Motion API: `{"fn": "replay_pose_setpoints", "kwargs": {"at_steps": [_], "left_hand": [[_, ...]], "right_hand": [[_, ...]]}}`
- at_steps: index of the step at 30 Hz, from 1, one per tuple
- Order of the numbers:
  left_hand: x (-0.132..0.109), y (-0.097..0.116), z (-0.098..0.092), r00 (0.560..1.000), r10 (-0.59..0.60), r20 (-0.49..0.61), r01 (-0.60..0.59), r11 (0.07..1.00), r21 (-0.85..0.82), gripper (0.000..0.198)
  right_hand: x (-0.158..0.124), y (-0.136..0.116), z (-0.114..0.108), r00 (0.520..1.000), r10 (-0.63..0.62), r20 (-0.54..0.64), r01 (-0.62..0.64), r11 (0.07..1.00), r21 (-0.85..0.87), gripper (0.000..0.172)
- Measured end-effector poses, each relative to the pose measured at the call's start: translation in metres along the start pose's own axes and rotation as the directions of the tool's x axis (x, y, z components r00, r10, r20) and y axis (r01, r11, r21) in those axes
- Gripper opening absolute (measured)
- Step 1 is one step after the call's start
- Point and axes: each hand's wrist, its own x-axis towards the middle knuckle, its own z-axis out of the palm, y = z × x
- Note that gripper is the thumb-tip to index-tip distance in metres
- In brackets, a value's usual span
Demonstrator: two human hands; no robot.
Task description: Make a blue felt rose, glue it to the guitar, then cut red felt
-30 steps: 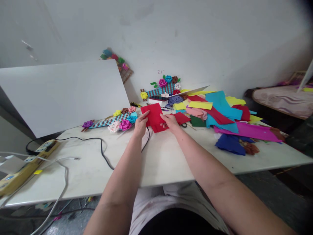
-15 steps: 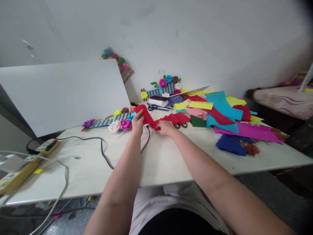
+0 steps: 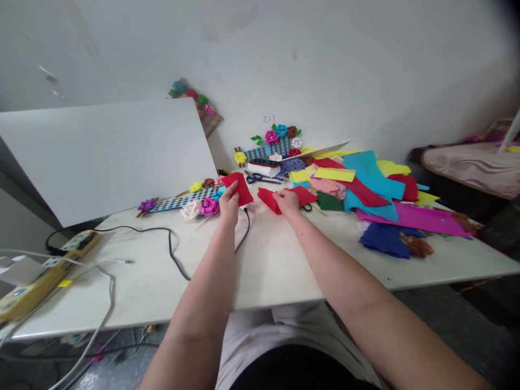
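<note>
My left hand is closed on a red crepe paper piece, pinched between thumb and fingers above the table. To its right, my right hand grips a folded red crepe paper strip, whose far part lies beyond the fingers toward the paper pile. A gap of bare table separates the two red papers. Partly covered by the strip is a black scissor handle. Left of my left hand lies a blue and brown woven panel with paper flowers such as a magenta flower.
Behind the hands are scissors and another flowered panel. At the right spreads a pile of coloured crepe paper. A yellow power strip, a black cable and white cables lie left. A white board leans against the wall.
The red paper that ran from hand to hand is now two separate pieces. My right hand has moved a little right and away from me; my left hand has barely moved.
</note>
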Motion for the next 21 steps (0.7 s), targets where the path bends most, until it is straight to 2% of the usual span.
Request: {"fn": "replay_pose_setpoints", "kwargs": {"at_steps": [3,7,10,13,16,21], "left_hand": [[0.0,-0.003,0.001,0.999,-0.031,0.017,0.031,0.999,-0.011,0.046],[-0.003,-0.008,0.004,0.996,-0.064,0.065,0.064,0.998,0.007,0.042],[-0.007,-0.009,0.007,0.989,-0.089,0.118,0.087,0.996,0.023,0.045],[-0.012,-0.008,0.013,0.978,-0.118,0.171,0.115,0.993,0.028,0.048],[-0.017,-0.006,0.017,0.964,-0.152,0.22,0.145,0.988,0.048,0.048],[-0.022,-0.002,0.021,0.959,-0.167,0.228,0.164,0.986,0.033,0.042]], "right_hand": [[0.007,0.008,0.003,0.992,0.038,-0.12,-0.012,0.977,0.215,0.029],[0.007,0.004,0.003,0.978,0.001,-0.209,0.07,0.941,0.331,0.03],[0.001,-0.005,0.0,0.965,-0.104,-0.24,0.175,0.939,0.297,0.028],[-0.008,-0.015,-0.001,0.933,-0.277,-0.23,0.327,0.919,0.219,0.024],[-0.018,-0.022,0.001,0.899,-0.403,-0.172,0.428,0.891,0.15,0.023],[-0.03,-0.027,0.009,0.869,-0.492,-0.049,0.493,0.87,0.01,0.023]]}}
